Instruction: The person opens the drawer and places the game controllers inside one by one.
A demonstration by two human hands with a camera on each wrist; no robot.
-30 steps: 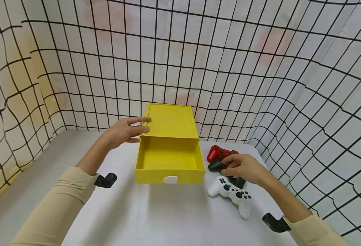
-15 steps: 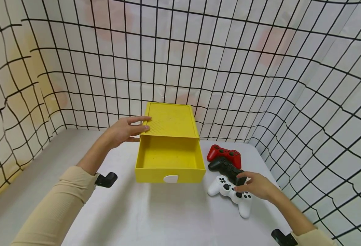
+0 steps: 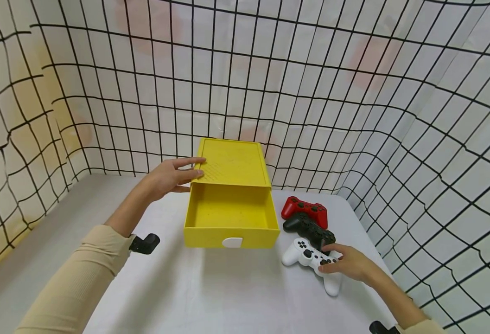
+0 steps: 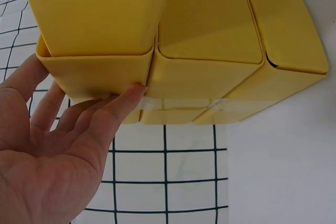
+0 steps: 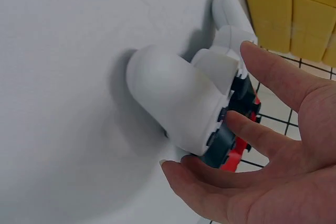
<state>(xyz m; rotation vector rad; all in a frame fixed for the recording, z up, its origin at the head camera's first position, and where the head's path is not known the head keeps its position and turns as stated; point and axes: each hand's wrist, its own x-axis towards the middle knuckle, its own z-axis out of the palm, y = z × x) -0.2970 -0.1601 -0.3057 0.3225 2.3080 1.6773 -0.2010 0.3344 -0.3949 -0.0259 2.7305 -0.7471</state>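
Left hand (image 3: 167,178) rests flat-fingered on the box (image 3: 231,166) above the open drawer (image 3: 230,217). Right hand (image 3: 350,263) closes loosely round the white pad (image 3: 311,262), not yet clamped; next, I judge, a firm grasp.

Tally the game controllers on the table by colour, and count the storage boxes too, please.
Red controller: 1
Black controller: 1
White controller: 1, under the right hand
Yellow drawer box: 1, drawer open, left hand on its top
Total: 4 things, 3 of them controllers
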